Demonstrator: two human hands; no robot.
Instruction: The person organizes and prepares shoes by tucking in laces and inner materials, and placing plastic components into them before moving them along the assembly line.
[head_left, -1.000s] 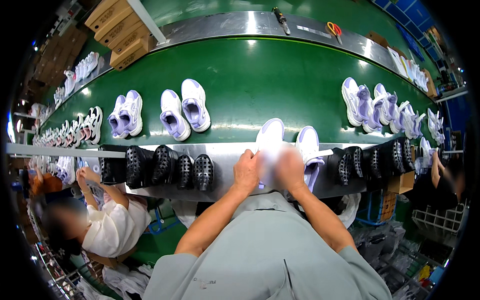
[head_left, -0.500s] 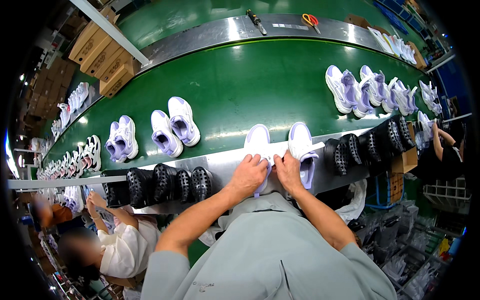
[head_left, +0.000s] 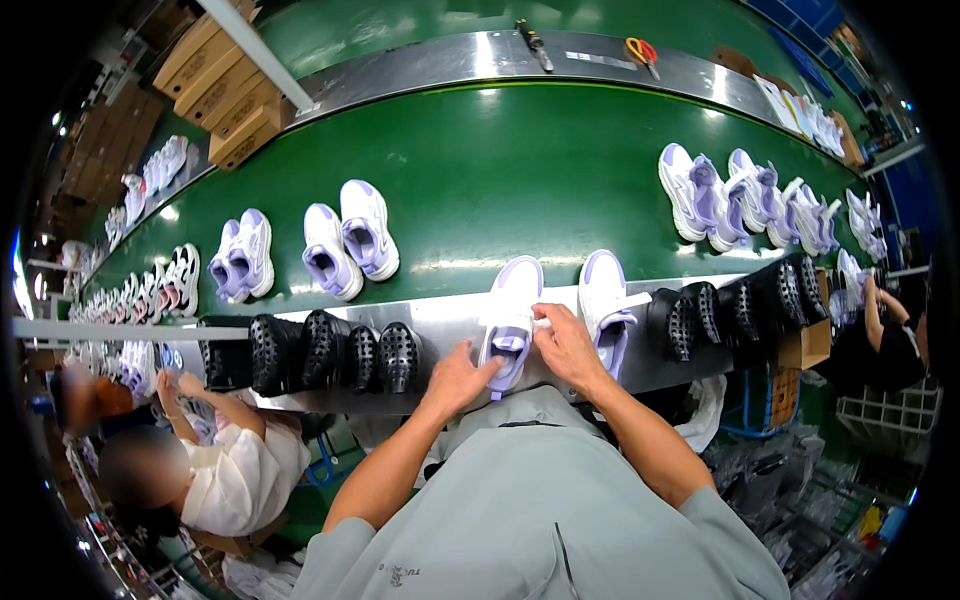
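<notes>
A white and lavender sneaker stands on the metal ledge in front of me, toe pointing away. My right hand is at its right side, fingertips closed together at the end of the strap across the upper. My left hand is beside the heel on the left, fingers apart, its thumb reaching to the collar. Just right of it stands a second matching sneaker, its strap sticking out to the right; my right wrist passes close to its heel.
Black studded shoe forms line the metal ledge on both sides. More lavender sneakers sit on the green belt. Beyond it lie orange-handled scissors and a dark-handled tool. Co-workers sit left and right.
My left hand has come off the sneaker's upper and moved down and left to its heel. The right hand stays near the strap, and the shoe's opening now shows. The whole view has shifted slightly.
</notes>
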